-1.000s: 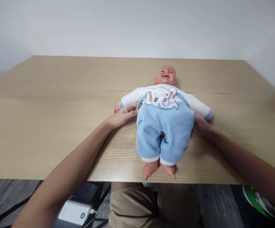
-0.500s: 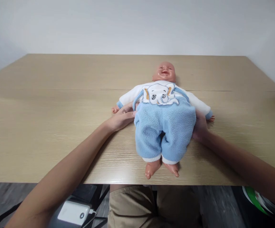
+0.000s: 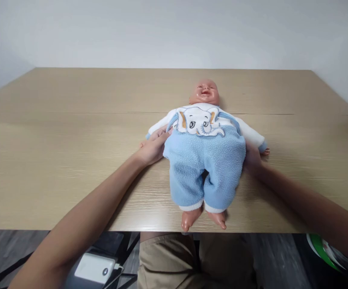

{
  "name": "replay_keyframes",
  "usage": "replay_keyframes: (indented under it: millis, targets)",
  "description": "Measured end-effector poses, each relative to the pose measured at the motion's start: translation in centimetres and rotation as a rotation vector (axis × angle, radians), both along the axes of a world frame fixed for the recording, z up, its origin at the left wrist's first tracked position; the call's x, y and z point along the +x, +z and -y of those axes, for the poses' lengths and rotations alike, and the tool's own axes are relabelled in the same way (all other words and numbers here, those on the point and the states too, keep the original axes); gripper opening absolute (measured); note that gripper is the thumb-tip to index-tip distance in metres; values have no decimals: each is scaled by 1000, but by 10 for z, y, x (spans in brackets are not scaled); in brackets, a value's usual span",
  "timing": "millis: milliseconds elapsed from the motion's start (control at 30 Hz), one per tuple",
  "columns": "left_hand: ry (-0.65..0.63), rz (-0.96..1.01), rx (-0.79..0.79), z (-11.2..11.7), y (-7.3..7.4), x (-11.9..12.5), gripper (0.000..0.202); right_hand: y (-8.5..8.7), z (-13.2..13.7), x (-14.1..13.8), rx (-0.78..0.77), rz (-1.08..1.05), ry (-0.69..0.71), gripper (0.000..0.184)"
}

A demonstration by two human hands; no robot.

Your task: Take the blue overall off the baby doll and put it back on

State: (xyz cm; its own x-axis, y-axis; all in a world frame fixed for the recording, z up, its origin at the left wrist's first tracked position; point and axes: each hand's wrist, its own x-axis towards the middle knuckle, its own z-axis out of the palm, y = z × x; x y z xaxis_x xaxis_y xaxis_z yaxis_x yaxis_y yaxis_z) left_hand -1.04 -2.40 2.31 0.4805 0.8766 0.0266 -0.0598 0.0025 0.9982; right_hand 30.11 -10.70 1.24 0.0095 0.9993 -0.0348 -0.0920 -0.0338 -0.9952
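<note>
A baby doll (image 3: 205, 93) lies on its back, head away from me and bare feet near the table's front edge. It wears a white long-sleeved top (image 3: 250, 132) and fleecy light-blue overalls (image 3: 204, 156) with an elephant on the bib. At the left side of the waist, my left hand (image 3: 154, 147) is closed on the overalls, pulling the cloth outward. My right hand (image 3: 252, 156) holds the opposite side of the overalls; its fingers are mostly hidden behind the fabric.
The wooden table (image 3: 71, 160) has a seam across it and meets a pale wall (image 3: 174, 32) at the back. Below its front edge are my legs (image 3: 168, 261), a white power bank (image 3: 94, 268) with a cable, and a dark object with a green rim (image 3: 321, 251).
The overalls have been drawn slightly towards me and to the left, with their left side stretched outward. The doll has shifted a little left, and its feet sit lower.
</note>
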Motion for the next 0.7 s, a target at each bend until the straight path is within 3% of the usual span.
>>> replay_keyframes:
  millis: [133, 267, 367, 500, 600, 700]
  targets:
    - [5, 49, -1, -3, 0, 3, 60, 12, -2, -8, 65, -82, -110, 27]
    - [-5, 25, 33, 1, 5, 5, 59, 16, -5, -4, 105, -77, -51, 16]
    - [2, -19, 95, 5, 13, 8, 53, 18, -8, 5, 148, -75, -31, 21]
    - [81, -32, 191, 4, 23, 21, 54, 29, -13, 15, 236, 142, -56, 20]
    - [139, -12, 226, -2, 21, 31, 55, 30, -21, 18, 227, 196, -24, 15]
    - [172, 7, 149, -6, 13, 33, 53, 20, -32, 21, 163, 194, 9, 22]
